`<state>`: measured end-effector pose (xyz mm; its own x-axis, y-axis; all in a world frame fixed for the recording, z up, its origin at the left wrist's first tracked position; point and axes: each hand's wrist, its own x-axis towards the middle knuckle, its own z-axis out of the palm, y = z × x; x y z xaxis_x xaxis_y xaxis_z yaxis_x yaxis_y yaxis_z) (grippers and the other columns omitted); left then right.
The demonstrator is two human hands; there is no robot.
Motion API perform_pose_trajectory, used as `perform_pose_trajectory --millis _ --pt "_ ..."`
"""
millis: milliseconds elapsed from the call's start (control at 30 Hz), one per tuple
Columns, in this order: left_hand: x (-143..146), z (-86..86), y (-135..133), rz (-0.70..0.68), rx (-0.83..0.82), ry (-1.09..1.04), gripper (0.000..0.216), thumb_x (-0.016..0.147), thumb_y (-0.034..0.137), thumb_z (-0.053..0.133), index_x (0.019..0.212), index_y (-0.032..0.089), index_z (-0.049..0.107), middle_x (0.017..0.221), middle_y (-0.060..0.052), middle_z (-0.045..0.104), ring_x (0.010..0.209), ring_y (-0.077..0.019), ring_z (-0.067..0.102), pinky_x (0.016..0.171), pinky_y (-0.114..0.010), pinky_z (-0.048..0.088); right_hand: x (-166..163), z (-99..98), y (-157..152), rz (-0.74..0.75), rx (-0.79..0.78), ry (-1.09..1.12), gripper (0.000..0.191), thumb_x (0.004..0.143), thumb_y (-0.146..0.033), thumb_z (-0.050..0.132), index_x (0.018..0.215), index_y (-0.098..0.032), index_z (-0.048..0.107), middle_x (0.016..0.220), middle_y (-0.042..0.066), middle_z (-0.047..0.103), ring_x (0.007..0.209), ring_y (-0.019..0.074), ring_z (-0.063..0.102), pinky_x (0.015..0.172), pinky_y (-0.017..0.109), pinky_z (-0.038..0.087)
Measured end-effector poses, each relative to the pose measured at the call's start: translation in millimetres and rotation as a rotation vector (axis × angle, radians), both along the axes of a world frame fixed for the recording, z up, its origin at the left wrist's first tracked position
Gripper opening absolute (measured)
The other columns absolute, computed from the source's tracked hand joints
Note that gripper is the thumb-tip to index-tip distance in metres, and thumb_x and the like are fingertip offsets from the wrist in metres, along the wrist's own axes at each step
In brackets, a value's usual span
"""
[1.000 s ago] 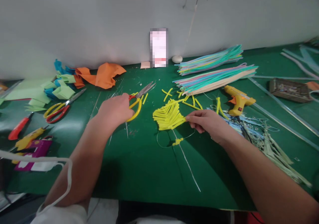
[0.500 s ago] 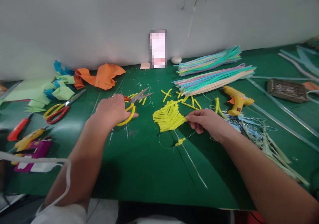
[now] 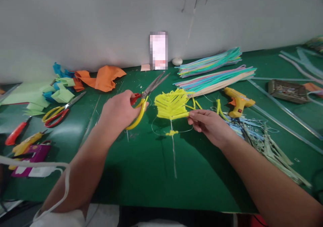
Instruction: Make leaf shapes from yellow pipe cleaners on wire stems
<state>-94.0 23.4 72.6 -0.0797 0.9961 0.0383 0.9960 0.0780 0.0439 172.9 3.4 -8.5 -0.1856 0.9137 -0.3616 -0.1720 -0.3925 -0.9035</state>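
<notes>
My left hand (image 3: 119, 110) is closed round the yellow and red handles of a pair of scissors (image 3: 145, 97), lifted off the green table (image 3: 141, 173) with the blades pointing up and right. My right hand (image 3: 208, 124) pinches the right edge of a yellow leaf-shaped piece (image 3: 171, 105) made of pipe cleaner strips, held above the table. A thin wire stem (image 3: 173, 153) with a small yellow knot hangs down from the piece. The scissor tips lie just left of and above the yellow piece.
Bundles of pastel pipe cleaners (image 3: 214, 75) and a yellow glue gun (image 3: 237, 101) lie to the right. A second pair of scissors (image 3: 59, 109), orange and green paper scraps (image 3: 101, 77), a red knife (image 3: 15, 134) and a purple box (image 3: 35, 154) lie left. Trimmed strands (image 3: 267, 143) are piled right.
My left hand picked the scissors up from the table and raised them toward the yellow piece. My right hand lifted the yellow piece, whose wire stem now hangs straight down.
</notes>
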Motion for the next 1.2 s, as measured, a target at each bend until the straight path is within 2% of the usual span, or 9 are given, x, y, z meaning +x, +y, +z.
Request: perform_pose_trajectory --millis 233,433,533,633,800,1067,1200 --pt "10 16.7 -18 0.007 -0.092 0.101 0.045 0.078 0.063 0.054 0.096 0.023 0.061 0.081 -0.009 0.066 0.075 -0.0296 0.063 0.063 -0.037 0.044 -5 1.1 -3 -0.152 -0.013 0.193 0.019 0.072 -0.031 0.078 0.082 -0.018 0.066 0.079 0.002 0.072 0.050 0.0065 0.053 0.050 0.021 0.043" --pt "32 22.7 -40 -0.117 -0.275 0.121 0.036 0.082 0.056 0.049 0.090 0.022 0.059 0.081 -0.008 0.065 0.074 -0.0280 0.064 0.062 -0.035 0.044 -9 -3.8 -3 -0.218 0.003 0.291 0.019 0.070 -0.027 0.080 0.079 -0.019 0.066 0.076 0.002 0.073 0.052 0.0066 0.057 0.054 0.019 0.050" --pt "47 17.4 -49 -0.180 -0.359 0.104 0.034 0.083 0.051 0.049 0.094 0.020 0.058 0.081 -0.007 0.065 0.075 -0.0279 0.066 0.063 -0.035 0.045 -10 -6.0 -3 -0.246 -0.006 0.311 0.019 0.068 -0.026 0.082 0.077 -0.018 0.067 0.073 0.002 0.072 0.053 0.0072 0.059 0.055 0.019 0.051" --pt "56 8.4 -53 -0.193 -0.336 0.114 0.036 0.085 0.049 0.046 0.099 0.018 0.056 0.087 -0.009 0.064 0.077 -0.0290 0.067 0.063 -0.035 0.046 -11 -8.2 -2 -0.262 -0.013 0.304 0.018 0.068 -0.025 0.082 0.075 -0.016 0.068 0.072 0.003 0.072 0.055 0.0075 0.060 0.058 0.019 0.053" --pt "56 0.7 -57 -0.168 -0.305 0.202 0.036 0.086 0.048 0.043 0.100 0.017 0.055 0.093 -0.011 0.063 0.075 -0.0308 0.067 0.061 -0.038 0.048 -12 -11.7 -2 -0.339 0.007 0.280 0.018 0.067 -0.027 0.082 0.074 -0.015 0.069 0.073 0.004 0.072 0.058 0.0084 0.063 0.061 0.020 0.054" --pt "63 -9.7 -57 -0.251 -0.410 0.134 0.036 0.087 0.044 0.045 0.103 0.014 0.055 0.094 -0.013 0.063 0.081 -0.0323 0.068 0.065 -0.041 0.052 -15 -16.2 -2 -0.357 -0.012 0.261 0.020 0.065 -0.027 0.082 0.074 -0.016 0.069 0.067 0.002 0.069 0.061 0.0101 0.065 0.063 0.021 0.054" --pt "67 -18.6 -54 -0.273 -0.400 0.099 0.035 0.088 0.042 0.046 0.105 0.013 0.055 0.097 -0.014 0.063 0.085 -0.0318 0.069 0.068 -0.040 0.053 -17 -16.2 -3 -0.317 -0.017 0.250 0.021 0.066 -0.029 0.081 0.074 -0.016 0.068 0.067 0.001 0.068 0.063 0.0099 0.065 0.061 0.020 0.052"
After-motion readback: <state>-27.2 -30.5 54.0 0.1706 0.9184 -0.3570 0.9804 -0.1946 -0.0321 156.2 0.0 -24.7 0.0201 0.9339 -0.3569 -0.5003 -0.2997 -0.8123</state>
